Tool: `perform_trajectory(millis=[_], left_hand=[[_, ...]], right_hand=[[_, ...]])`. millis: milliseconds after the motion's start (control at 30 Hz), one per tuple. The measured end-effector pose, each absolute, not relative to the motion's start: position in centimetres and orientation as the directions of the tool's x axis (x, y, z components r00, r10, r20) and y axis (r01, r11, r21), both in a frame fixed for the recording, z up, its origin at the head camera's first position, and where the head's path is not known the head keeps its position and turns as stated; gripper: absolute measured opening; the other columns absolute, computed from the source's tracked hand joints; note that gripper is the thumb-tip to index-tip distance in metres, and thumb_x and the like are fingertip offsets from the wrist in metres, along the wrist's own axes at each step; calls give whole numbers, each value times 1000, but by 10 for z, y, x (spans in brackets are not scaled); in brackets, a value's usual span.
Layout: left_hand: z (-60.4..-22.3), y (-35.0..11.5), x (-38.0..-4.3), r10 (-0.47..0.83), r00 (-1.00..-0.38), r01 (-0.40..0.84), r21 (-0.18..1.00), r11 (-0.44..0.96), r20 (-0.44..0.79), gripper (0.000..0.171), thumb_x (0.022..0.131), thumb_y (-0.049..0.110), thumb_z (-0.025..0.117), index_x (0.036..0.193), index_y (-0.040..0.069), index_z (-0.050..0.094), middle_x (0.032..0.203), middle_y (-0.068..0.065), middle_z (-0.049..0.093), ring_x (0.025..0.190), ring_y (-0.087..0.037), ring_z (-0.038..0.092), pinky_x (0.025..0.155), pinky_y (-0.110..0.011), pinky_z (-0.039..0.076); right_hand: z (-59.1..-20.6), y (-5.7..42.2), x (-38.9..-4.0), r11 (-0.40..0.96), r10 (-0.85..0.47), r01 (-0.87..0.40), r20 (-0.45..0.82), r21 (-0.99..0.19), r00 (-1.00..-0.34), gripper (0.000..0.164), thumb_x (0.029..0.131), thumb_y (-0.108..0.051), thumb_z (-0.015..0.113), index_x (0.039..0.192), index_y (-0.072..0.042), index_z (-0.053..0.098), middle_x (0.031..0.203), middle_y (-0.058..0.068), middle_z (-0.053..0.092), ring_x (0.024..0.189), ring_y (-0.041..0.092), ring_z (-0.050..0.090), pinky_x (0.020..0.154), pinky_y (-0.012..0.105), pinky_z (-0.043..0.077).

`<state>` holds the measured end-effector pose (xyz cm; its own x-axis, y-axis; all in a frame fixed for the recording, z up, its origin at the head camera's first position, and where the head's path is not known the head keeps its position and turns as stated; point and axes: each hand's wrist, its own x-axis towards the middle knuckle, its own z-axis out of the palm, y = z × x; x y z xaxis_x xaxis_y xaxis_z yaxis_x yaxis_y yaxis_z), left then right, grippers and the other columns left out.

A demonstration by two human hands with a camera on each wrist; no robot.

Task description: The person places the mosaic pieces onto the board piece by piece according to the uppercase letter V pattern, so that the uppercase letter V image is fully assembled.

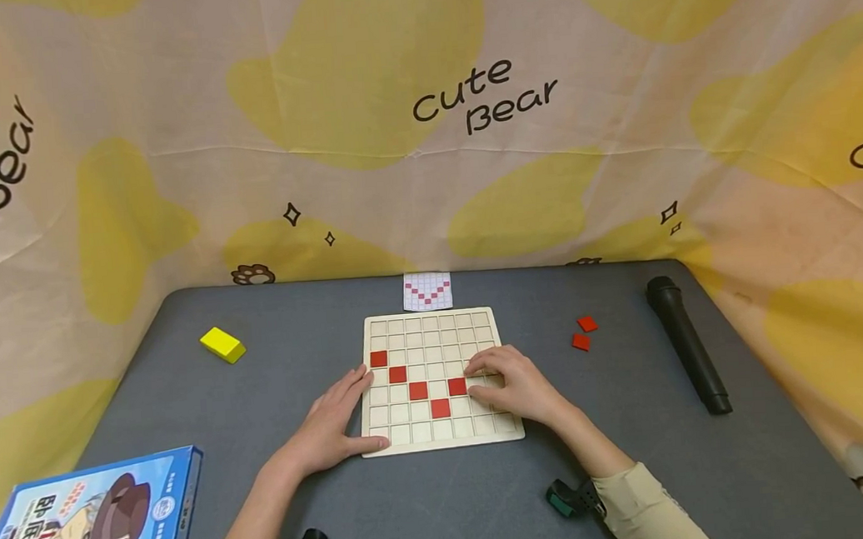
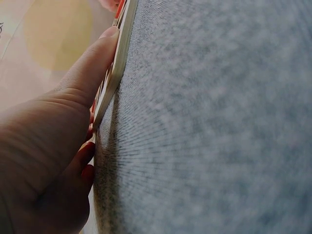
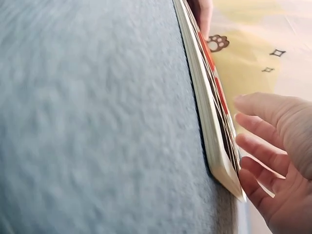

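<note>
Showing one board (image 1: pixel 476 335), in the middle of the table (image 1: pixel 448 506), divided into square cells and carrying five red tiles (image 1: pixel 418 391), one per cell: four descend in a diagonal from the left column, and the fifth lies one row up to the right of the lowest. Two loose tiles (image 1: pixel 580 342) lie to the right of the board, near each other. The left hand (image 1: pixel 324 426) is spread, its fingers at the board's left edge and its thumb on the near-left corner. The right hand (image 1: pixel 518 386), fingers parted and slightly bent, is at the board's right side beside the fifth tile; whether it touches that tile cannot be told. Also present: one card (image 1: pixel 427 291) bearing a red V, one yellow block (image 1: pixel 222 345), one microphone (image 1: pixel 688 343) and one blue box (image 1: pixel 92 523), its contents hidden.
</note>
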<state>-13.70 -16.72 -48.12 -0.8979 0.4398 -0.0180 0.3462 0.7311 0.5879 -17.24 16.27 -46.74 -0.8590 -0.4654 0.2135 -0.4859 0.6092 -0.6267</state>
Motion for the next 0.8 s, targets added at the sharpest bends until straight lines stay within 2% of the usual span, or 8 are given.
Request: perform_trajectory(millis=[167, 333, 567, 700, 800], left_hand=[[-480, -166, -137, 438, -899, 341, 593, 729, -23, 100, 77, 53, 78, 152, 4, 32, 159, -13, 24, 144, -37, 21, 106, -64, 24], [-479, -166, -137, 436, -899, 338, 594, 730, -25, 100, 77, 52, 78, 152, 4, 32, 159, -13, 24, 144, -38, 21, 105, -64, 24], [-479, -166, -137, 436, -900, 339, 594, 730, -21, 100, 77, 52, 78, 152, 4, 32, 159, -13, 24, 144, -37, 22, 105, -64, 24], [-479, -166, -137, 436, -900, 341, 593, 730, -19, 99, 77, 51, 79, 151, 3, 32, 159, -13, 25, 144, -38, 22, 105, -64, 25], [-478, -166, -136, 438, -899, 343, 591, 730, -19, 99, 77, 51, 78, 151, 3, 32, 158, -13, 25, 143, -38, 22, 104, -65, 25]], right_hand=[[-465, 176, -176, 625, -402, -464, 251, -628, -880, 19, 84, -17, 78, 102, -14, 74, 112, -2, 67, 96, 18, 54, 74, 35, 44], [-465, 196, -181, 657, -285, -404, 286, -637, -915, 19, 83, -16, 78, 102, -15, 74, 108, -1, 68, 95, 19, 57, 75, 35, 48], [-464, 232, -186, 677, -60, -229, 258, -699, -964, 16, 86, -19, 76, 101, -16, 75, 103, 3, 69, 77, 17, 58, 68, 33, 48], [-465, 251, -188, 716, -6, -194, 271, -670, -962, 17, 86, -17, 75, 102, -12, 75, 95, 7, 67, 75, 20, 55, 68, 35, 43], [-466, 266, -189, 741, 17, -172, 274, -649, -962, 18, 87, -16, 74, 103, -10, 74, 97, 9, 67, 80, 24, 59, 73, 39, 44]])
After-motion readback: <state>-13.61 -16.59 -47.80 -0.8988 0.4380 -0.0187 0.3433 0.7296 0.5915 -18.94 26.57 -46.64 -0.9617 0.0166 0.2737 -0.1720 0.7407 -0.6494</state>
